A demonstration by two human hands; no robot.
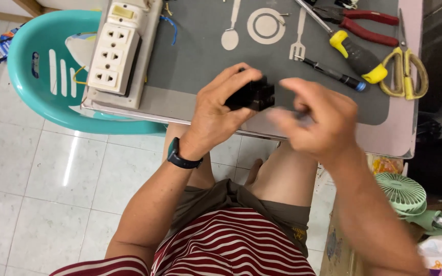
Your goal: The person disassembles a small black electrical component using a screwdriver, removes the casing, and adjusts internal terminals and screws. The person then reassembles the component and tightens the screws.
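The person wears a short-sleeved shirt with dark red and white horizontal stripes and olive-brown fabric shorts that end above the knees. A dark navy wristwatch with a smooth band circles the left wrist. Both forearms are bare, as are both thighs below the shorts.

Small black block held above the table edge.

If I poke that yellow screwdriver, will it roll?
Probably a little: the screwdriver has a rounded handle and lies flat on the mat. The scissors beside its end might stop it. It looks stiff, not floppy.
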